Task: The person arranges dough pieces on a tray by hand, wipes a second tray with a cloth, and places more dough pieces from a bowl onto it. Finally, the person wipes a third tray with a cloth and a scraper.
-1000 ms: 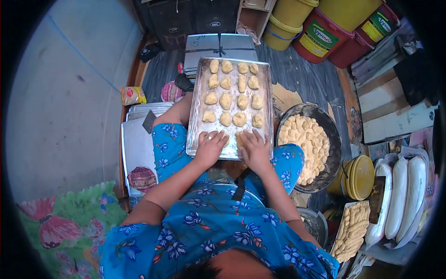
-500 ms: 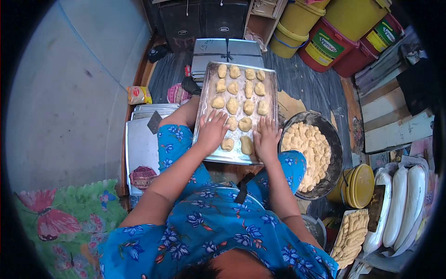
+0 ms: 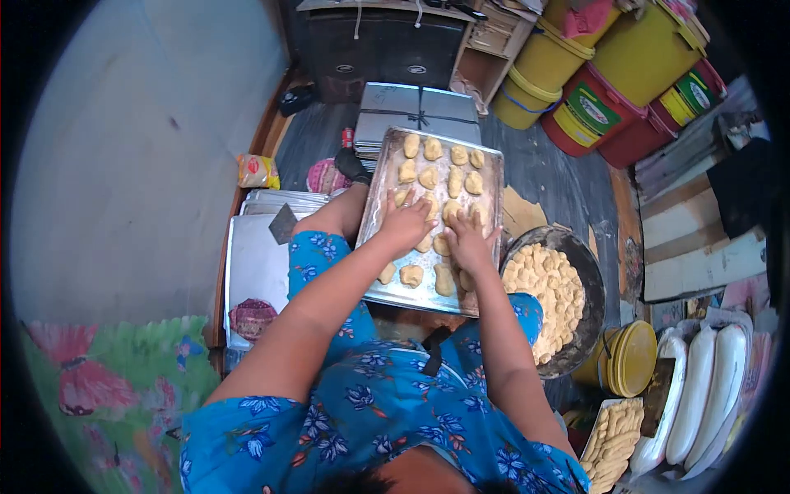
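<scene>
Two hands lie on dough pieces (image 3: 411,276) in the tray (image 3: 424,298). The left hand (image 3: 406,222) and right hand (image 3: 467,240) show an open grip, fingers flat.

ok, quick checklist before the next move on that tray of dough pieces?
1. Tray supported on the lap: ok.
2. Left hand flat and open on dough mid-tray: ok.
3. Right hand open beside it, also on dough: ok.
4. Far rows of dough pieces spaced apart: ok.
5. Shape of the pieces under the hands: cannot tell, covered.
6. Bowl beside the tray on the right, stocked with dough: ok.
</scene>
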`<state>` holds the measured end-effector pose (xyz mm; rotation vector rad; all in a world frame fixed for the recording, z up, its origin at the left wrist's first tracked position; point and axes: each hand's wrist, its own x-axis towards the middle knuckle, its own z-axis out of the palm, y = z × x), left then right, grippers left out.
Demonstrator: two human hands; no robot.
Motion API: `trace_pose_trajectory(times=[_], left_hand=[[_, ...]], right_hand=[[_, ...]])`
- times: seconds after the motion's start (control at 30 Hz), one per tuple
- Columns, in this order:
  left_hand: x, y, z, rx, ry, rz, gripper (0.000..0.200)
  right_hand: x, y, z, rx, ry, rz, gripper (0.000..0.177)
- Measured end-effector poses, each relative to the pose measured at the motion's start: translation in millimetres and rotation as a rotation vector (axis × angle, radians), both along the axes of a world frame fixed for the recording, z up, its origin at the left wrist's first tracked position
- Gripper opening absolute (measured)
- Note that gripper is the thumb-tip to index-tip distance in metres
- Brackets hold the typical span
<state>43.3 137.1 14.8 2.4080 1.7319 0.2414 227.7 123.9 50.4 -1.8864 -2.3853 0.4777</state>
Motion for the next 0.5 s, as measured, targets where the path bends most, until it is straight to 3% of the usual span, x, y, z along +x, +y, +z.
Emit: trace_pose_trajectory(times=[0.1, 0.17, 0.2, 0.27, 0.33, 0.37, 0.5], left_hand=[[-6.4, -8.5, 14.3, 0.002, -0.075, -0.007, 0.059], [-13.0, -28.9, 29.8, 0.003, -0.408, 0.069, 0.059], [-20.6, -40.2, 30.7, 0.013, -0.573, 0.117, 0.059], [-40.4, -62.5, 19.0, -0.063, -1.251, 0.168, 0.059], [-68.8, -99.6, 51.3, -0.405, -1.814, 0.402, 0.057], [-87.0, -115.4, 49.2, -0.501, -1.937, 0.448, 0.054], [-144.7, -175.6, 38.1, -0.412, -2.134, 0.522, 0.051]], right_hand=[[-6.8, -0.4, 4.9, 0.146, 0.107, -0.001, 0.049], [-27.8, -15.8, 18.5, 0.388, 0.317, 0.003, 0.042], [-40.3, -29.2, 33.3, 0.344, 0.459, 0.008, 0.038], [-66.3, -52.4, 55.4, 0.222, 0.736, 0.016, 0.034], [-95.6, -70.2, 56.9, 0.226, 0.857, 0.274, 0.033], [-109.8, -80.8, 59.6, 0.226, 0.920, 0.396, 0.033], [-189.0, -108.9, 109.2, 0.363, 0.955, 0.735, 0.045]])
